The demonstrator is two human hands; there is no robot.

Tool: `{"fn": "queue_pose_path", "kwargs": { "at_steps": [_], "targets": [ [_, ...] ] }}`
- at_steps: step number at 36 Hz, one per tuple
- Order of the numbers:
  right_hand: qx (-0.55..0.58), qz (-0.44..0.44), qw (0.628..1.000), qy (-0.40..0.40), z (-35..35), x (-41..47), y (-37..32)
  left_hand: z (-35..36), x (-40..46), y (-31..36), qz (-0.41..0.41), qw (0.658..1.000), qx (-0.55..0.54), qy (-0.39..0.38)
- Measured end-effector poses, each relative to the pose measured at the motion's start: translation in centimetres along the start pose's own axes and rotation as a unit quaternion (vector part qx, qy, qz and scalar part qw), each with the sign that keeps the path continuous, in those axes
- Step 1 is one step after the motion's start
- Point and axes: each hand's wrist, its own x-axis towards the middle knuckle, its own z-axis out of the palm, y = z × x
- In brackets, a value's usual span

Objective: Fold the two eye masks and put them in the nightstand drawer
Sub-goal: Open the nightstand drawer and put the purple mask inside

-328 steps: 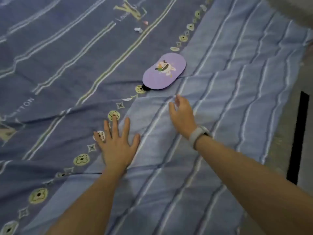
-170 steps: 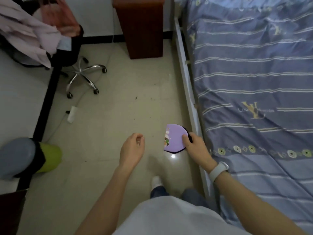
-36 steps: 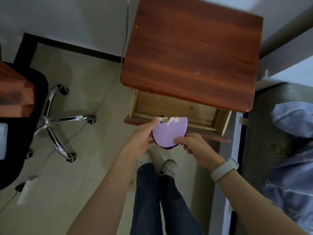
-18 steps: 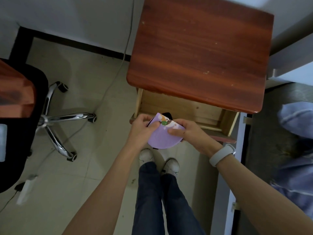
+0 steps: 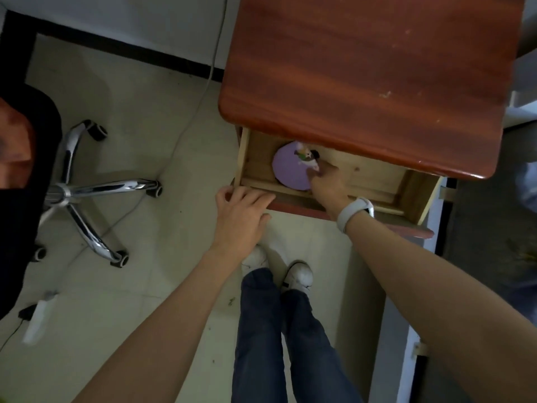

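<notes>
A folded purple eye mask point(image 5: 289, 170) with a cartoon print lies in the left part of the open wooden drawer point(image 5: 412, 199), under the red-brown nightstand top point(image 5: 363, 77). My right hand point(image 5: 328, 184), with a white wristband, reaches into the drawer, and its fingertips pinch the mask's right edge. My left hand point(image 5: 241, 219) is at the drawer's left front corner, fingers curled over the front board. Only one mask is in view; the nightstand top hides the back of the drawer.
An office chair's chrome wheeled base point(image 5: 87, 190) stands on the tiled floor to the left. A cable point(image 5: 203, 91) runs down the wall beside the nightstand. A white plug strip point(image 5: 36, 321) lies lower left. The bed frame point(image 5: 412, 344) borders the right. My feet point(image 5: 296, 277) stand below the drawer.
Both hands held the folded mask above the drawer front. Now the right hand has lowered it into the drawer, and the left hand has let go and moved onto the drawer front.
</notes>
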Motion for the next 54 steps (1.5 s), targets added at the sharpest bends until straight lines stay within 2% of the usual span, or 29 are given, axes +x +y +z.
{"fn": "queue_pose_path", "kwargs": {
  "at_steps": [6,9,12,15,18,27,33,38,42,48,54],
  "targets": [
    [-0.133,-0.113,0.985,-0.001,1.3,2.0,-1.0,0.7,0.5,-0.5,0.025,0.999,-0.016,0.042],
    [-0.15,-0.146,0.978,-0.005,2.0,2.8,-1.8,0.7,0.6,-0.8,0.041,0.996,0.003,0.074],
    [-0.118,-0.112,0.986,0.018,2.9,3.2,-2.3,0.7,0.5,-1.0,0.047,0.995,0.015,0.092],
    [0.018,-0.037,0.998,0.052,3.3,3.0,-2.5,0.8,0.3,-1.3,0.05,0.994,0.005,0.098],
    [0.119,0.013,0.989,0.083,3.0,2.3,-2.3,0.9,0.1,-1.7,0.04,0.993,0.0,0.108],
    [0.061,-0.033,0.993,0.1,3.5,2.1,-1.9,1.0,-0.4,-2.2,0.016,0.991,0.032,0.125],
    [0.192,0.092,0.97,0.115,3.9,2.0,-2.5,0.9,-0.4,-2.0,-0.002,0.994,0.026,0.109],
    [0.177,0.095,0.977,0.076,3.1,1.7,-1.1,1.0,-0.5,-1.9,-0.014,0.995,0.018,0.097],
    [0.106,0.075,0.991,0.034,2.8,0.9,-1.0,1.1,-0.8,-1.7,-0.025,0.996,0.019,0.081],
    [0.066,0.02,0.997,0.016,0.8,-2.1,-1.6,-0.2,-1.3,-0.6,-0.057,0.998,0.01,0.032],
    [0.022,0.027,0.999,-0.017,-2.2,-6.1,-2.0,-3.2,-1.3,1.5,-0.106,0.994,-0.026,0.001]
  ]
}}
